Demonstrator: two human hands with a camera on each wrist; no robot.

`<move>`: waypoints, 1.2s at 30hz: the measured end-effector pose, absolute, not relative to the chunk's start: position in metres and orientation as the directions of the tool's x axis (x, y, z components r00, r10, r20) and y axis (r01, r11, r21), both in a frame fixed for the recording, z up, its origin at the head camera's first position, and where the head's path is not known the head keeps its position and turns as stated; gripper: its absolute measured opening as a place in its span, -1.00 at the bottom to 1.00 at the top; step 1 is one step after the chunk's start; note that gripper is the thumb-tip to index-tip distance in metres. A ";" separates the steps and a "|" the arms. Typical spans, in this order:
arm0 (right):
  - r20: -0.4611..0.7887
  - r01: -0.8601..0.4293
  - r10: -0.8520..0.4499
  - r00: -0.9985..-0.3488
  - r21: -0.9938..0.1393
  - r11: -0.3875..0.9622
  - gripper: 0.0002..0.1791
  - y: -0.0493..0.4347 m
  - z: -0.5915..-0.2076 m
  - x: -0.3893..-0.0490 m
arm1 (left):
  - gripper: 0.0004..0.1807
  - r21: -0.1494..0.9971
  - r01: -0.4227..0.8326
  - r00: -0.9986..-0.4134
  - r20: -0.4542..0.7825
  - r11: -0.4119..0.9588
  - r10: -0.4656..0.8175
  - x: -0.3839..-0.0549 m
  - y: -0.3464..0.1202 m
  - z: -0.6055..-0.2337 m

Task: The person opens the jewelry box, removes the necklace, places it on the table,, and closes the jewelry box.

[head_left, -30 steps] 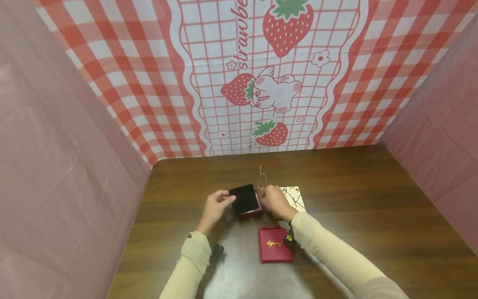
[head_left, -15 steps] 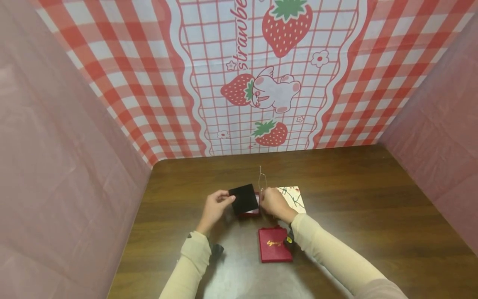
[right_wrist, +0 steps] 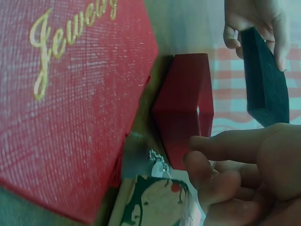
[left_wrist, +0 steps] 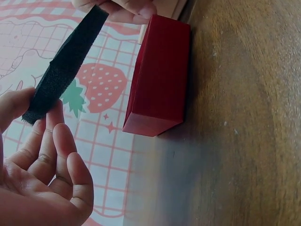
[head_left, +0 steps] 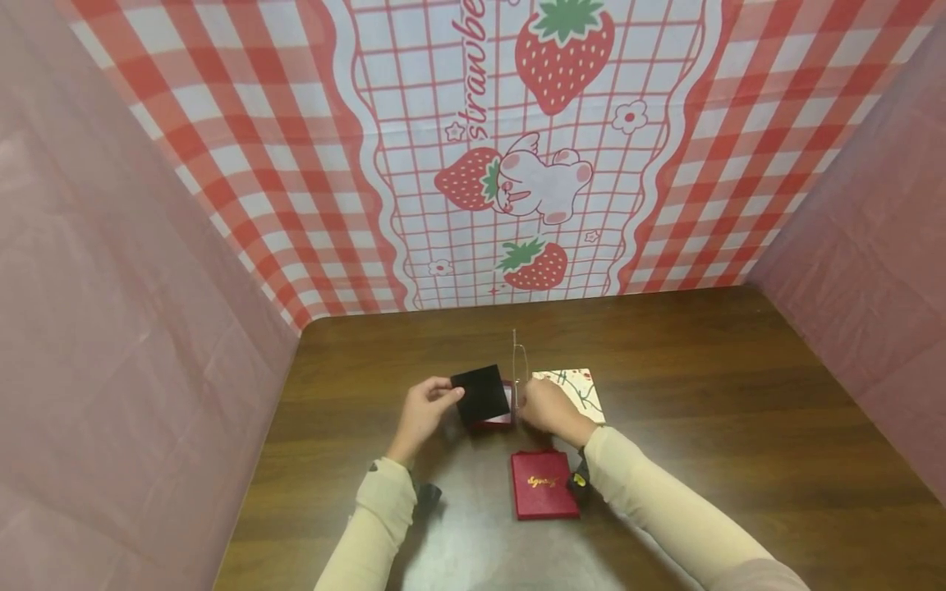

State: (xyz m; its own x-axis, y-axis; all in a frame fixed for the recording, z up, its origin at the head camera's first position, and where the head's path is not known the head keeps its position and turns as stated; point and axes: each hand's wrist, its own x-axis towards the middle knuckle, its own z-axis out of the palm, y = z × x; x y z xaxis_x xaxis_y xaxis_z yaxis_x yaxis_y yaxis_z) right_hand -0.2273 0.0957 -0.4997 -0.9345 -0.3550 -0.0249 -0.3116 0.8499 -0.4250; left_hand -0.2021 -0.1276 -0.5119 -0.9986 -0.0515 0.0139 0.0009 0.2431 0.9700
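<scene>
My left hand (head_left: 427,410) pinches a black foam pad (head_left: 480,394) by its edge. The pad is held tilted over a small open red box (left_wrist: 162,70), which shows a pale inside. At the box's right side is my right hand (head_left: 553,407), fingers curled, thumb and forefinger close together in the right wrist view. A thin silver chain (head_left: 515,337) runs from these fingertips toward the back of the table, and a shiny pendant (right_wrist: 159,168) shows on it beside the box. The fingertips hide where the chain meets them.
A red lid (head_left: 543,488) with gold lettering lies on the wooden table (head_left: 355,361), nearer me than the box. A cream patterned piece (head_left: 581,392) with green lines and red dots sits partly under my right hand. Checked cloth hangs behind; pink cloth flanks both sides.
My right hand has shifted slightly right and toward me, and the chain's loop looks drawn longer toward it. The foam pad has moved slightly left, staying in my left hand.
</scene>
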 end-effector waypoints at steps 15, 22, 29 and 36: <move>0.055 -0.305 -0.317 -0.947 -0.466 0.830 -0.87 0.107 -0.484 -0.236 | -0.70 0.966 -0.026 -0.998 -0.012 0.257 -0.055 -0.206 -0.130 -0.510; 0.058 -0.290 -0.301 -0.952 -0.490 0.822 -0.86 0.107 -0.481 -0.238 | -0.64 0.961 -0.035 -0.999 -0.023 0.274 -0.046 -0.206 -0.130 -0.510; 0.100 -0.315 -0.311 -0.945 -0.523 0.792 -0.86 0.106 -0.480 -0.237 | -0.59 0.954 -0.028 -0.999 -0.019 0.300 -0.030 -0.205 -0.130 -0.509; 0.133 -0.347 -0.333 -0.933 -0.569 0.745 -0.86 0.106 -0.477 -0.238 | -0.59 0.946 0.000 -1.000 0.007 0.323 -0.021 -0.209 -0.129 -0.507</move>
